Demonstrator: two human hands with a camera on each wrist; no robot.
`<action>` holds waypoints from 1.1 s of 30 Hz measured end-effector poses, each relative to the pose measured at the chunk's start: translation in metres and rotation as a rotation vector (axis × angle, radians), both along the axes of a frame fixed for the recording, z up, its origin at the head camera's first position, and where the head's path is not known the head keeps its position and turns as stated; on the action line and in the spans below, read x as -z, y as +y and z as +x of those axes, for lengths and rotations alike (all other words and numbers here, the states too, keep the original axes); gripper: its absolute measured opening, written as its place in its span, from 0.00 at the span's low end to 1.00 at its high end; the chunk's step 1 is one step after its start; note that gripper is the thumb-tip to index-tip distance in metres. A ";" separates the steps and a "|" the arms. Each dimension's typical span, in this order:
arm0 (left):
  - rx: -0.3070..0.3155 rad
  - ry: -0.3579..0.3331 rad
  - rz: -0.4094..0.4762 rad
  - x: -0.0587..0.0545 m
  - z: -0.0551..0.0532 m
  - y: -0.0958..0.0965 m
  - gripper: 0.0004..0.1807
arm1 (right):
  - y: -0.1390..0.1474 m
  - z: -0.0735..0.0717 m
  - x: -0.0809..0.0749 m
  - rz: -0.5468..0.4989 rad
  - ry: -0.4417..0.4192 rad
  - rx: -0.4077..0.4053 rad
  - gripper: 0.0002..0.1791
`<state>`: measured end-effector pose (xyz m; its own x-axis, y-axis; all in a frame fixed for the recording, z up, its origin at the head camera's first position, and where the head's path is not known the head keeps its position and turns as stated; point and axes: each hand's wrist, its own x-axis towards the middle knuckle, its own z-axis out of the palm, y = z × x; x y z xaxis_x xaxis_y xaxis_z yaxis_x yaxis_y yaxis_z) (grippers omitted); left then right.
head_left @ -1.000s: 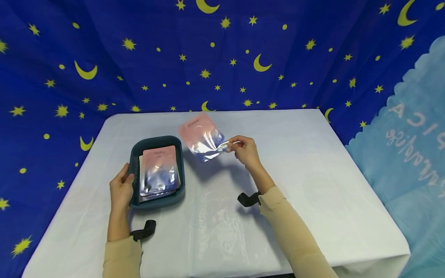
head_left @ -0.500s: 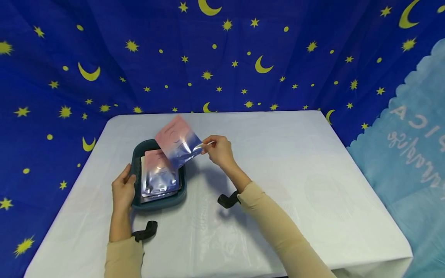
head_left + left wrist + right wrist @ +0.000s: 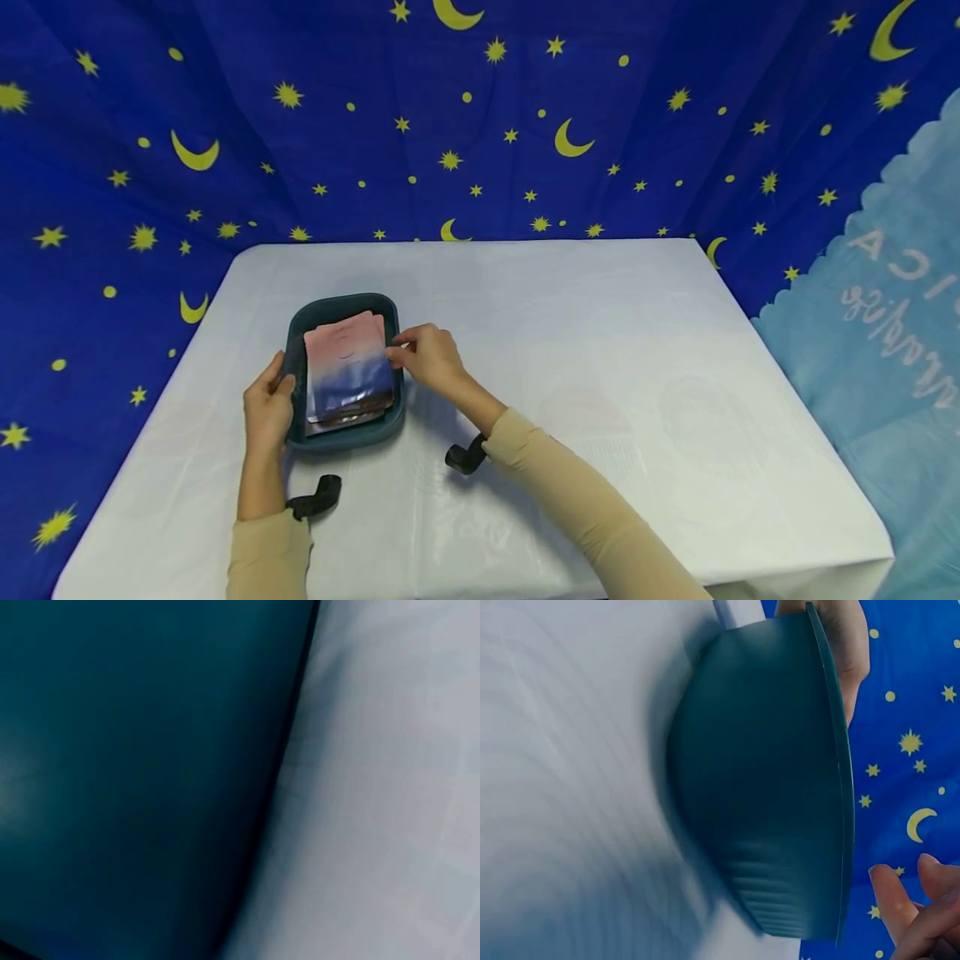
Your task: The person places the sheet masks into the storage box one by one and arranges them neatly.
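Observation:
A dark teal plastic basket (image 3: 360,437) stands on the left of the table, holding a stack of pink-to-blue foil sheet mask packets (image 3: 347,367). My left hand (image 3: 266,412) grips the basket's left rim, thumb toward the inside. Over the right rim is my right hand (image 3: 427,358), its fingertips by the right edge of the top packet. In the right wrist view the right hand's fingers (image 3: 889,896) look spread, with no packet visible between them. The basket's outer wall (image 3: 135,750) fills much of the left wrist view; the left hand is hidden there.
A white cloth covers the table (image 3: 600,358). Behind it hangs a dark blue curtain (image 3: 337,150) with yellow moons and stars, and a light blue cloth (image 3: 877,358) hangs at the right. Black wrist mounts (image 3: 318,497) stick out from both wrists.
My right hand has carried a sheet mask packet leftward and down into the basket, where it now lies on the stack; its fingers appear to have let go. The left hand stays on the rim.

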<state>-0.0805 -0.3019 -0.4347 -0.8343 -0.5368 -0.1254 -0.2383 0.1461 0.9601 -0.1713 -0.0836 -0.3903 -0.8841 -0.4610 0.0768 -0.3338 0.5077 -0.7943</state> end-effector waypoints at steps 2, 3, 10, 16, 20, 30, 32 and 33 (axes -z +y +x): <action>-0.004 -0.010 -0.013 -0.001 0.000 0.000 0.28 | 0.002 0.000 -0.001 0.002 -0.016 -0.006 0.17; -0.008 -0.014 -0.020 -0.001 0.000 0.000 0.28 | 0.003 0.000 -0.001 -0.002 -0.027 -0.007 0.17; -0.011 -0.027 -0.036 -0.001 0.001 -0.001 0.27 | 0.011 -0.005 -0.001 -0.023 -0.107 0.010 0.21; -0.013 -0.023 -0.034 0.000 0.002 -0.002 0.27 | 0.020 -0.008 0.004 -0.030 -0.133 0.004 0.23; -0.021 -0.018 -0.023 0.001 0.002 -0.003 0.27 | 0.027 -0.009 0.007 -0.031 -0.149 0.007 0.23; 0.006 -0.036 -0.157 -0.004 0.003 -0.009 0.29 | 0.049 -0.015 0.012 -0.035 -0.100 0.036 0.23; 0.030 -0.055 -0.287 -0.008 0.005 -0.010 0.31 | 0.056 -0.017 0.013 -0.023 -0.055 0.049 0.23; 0.050 -0.066 -0.366 -0.010 0.005 -0.009 0.31 | 0.060 -0.018 0.014 -0.012 -0.029 0.059 0.23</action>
